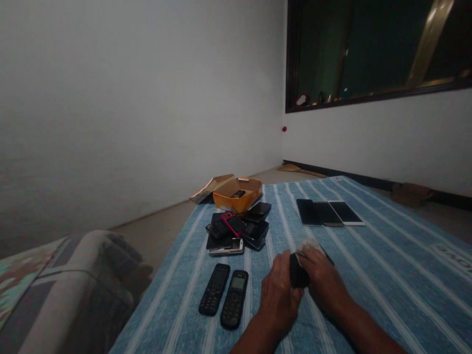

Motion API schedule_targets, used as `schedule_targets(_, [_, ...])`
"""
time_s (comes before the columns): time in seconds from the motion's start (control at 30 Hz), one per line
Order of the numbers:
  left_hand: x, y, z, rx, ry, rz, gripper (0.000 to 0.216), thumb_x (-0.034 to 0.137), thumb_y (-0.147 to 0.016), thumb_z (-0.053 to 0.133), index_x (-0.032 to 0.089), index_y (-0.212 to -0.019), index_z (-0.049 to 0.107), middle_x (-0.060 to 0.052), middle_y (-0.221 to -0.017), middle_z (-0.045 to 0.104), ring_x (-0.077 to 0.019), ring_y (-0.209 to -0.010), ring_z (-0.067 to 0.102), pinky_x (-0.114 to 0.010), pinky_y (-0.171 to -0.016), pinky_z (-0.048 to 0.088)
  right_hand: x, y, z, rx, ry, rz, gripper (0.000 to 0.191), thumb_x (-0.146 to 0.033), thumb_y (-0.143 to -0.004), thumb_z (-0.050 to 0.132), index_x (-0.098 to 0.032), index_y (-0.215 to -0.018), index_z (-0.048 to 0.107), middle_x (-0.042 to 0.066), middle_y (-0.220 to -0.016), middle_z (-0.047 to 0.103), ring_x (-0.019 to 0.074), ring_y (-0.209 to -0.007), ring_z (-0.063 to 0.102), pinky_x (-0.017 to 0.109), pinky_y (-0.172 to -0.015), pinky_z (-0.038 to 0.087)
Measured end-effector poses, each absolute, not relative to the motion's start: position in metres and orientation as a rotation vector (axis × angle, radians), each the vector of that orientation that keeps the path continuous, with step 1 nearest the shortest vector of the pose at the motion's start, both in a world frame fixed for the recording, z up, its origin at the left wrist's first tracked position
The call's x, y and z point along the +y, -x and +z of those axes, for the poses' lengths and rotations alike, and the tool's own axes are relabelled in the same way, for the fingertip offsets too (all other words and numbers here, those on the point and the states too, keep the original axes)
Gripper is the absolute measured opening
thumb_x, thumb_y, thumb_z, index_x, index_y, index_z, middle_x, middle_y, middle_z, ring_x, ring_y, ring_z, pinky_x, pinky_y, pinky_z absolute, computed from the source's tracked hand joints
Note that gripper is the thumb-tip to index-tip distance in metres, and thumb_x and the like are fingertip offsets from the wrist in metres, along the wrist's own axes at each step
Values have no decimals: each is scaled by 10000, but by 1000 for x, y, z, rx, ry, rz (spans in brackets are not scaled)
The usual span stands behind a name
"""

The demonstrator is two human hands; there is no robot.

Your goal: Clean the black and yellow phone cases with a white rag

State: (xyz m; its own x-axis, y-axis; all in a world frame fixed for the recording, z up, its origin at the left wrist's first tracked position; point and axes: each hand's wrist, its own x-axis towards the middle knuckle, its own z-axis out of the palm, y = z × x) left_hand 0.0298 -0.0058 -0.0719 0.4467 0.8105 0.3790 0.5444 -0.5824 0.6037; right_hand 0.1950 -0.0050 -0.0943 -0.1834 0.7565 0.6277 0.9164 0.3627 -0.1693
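My left hand [279, 294] grips a dark phone [297, 276] at its lower end, over the blue striped cloth [387, 275]. My right hand [320, 278] lies across the phone with its fingers closed on a white cloth [307, 244] that shows at its fingertips. Two black keypad phones [224, 294] lie side by side just left of my left hand. A heap of several phones [238, 230], one pink, sits further back.
An open orange box [238, 195] with a phone inside stands behind the heap. Three flat smartphones [329, 212] lie in a row at the back right. A padded seat [66, 290] is at the left. A dark window [376, 49] fills the upper right.
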Motion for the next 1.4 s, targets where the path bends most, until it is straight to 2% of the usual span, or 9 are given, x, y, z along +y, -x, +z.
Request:
schedule_targets(0.17, [-3, -30, -74, 1212, -2291, 879, 809, 141, -708, 588, 195, -1451, 271, -147, -1388, 493, -301, -1265, 507, -495, -1022, 465, 2, -207, -99, -1951, 1559, -373, 382, -17, -817, 484, -148, -1129, 663, 138, -1163, 658, 283, -1140, 578, 456, -1006, 452])
schedule_targets(0.4, [-2, -29, -73, 1285, -2194, 802, 789, 249, -723, 659, 126, -1430, 329, -173, -1308, 559, -310, -1187, 565, -484, -1010, 471, -17, -179, -102, -2132, 1384, -245, 473, -19, -811, 463, -167, -1227, 632, 132, -1220, 648, 279, -1176, 572, 453, -1005, 464])
schedule_targets(0.7, [-4, -28, -76, 1309, -2192, 771, 795, 201, -667, 656, 134, -1408, 374, -161, -1259, 576, -321, -1142, 575, -490, -962, 494, 1, -208, -99, -2075, 1532, -160, 412, -27, -828, 467, -156, -1161, 672, 132, -1210, 657, 276, -1176, 577, 460, -1026, 444])
schedule_targets(0.83, [-3, -28, -77, 1299, -2201, 819, 784, 215, -683, 640, 182, -1418, 368, -127, -1230, 593, -310, -1131, 577, -468, -919, 518, -3, -197, -99, -2087, 1518, -192, 414, -36, -829, 486, -151, -1185, 663, 145, -1240, 642, 287, -1198, 566, 462, -1024, 448])
schedule_targets(0.97, [-2, -28, -78, 1263, -2188, 872, 748, 231, -707, 639, 206, -1406, 374, -112, -1233, 592, -295, -1120, 576, -466, -945, 500, -8, -180, -94, -2180, 1394, -114, 453, -45, -840, 488, -144, -1264, 615, 141, -1291, 615, 281, -1227, 546, 450, -1029, 450])
schedule_targets(1.2, [-2, -29, -75, 1267, -2134, 816, 781, 191, -665, 659, 154, -1392, 375, -137, -1227, 578, -305, -1117, 565, -478, -967, 476, 4, -193, -92, -2068, 1563, -32, 436, -33, -835, 451, -137, -1202, 663, 150, -1297, 612, 297, -1251, 528, 505, -1077, 386])
schedule_targets(1.4, [-2, -30, -73, 1240, -2121, 836, 743, 212, -704, 642, 169, -1393, 366, -130, -1221, 579, -296, -1111, 566, -474, -961, 476, -6, -180, -85, -2172, 1382, 61, 459, -79, -864, 478, -170, -1298, 596, 140, -1316, 596, 273, -1255, 522, 462, -1056, 421])
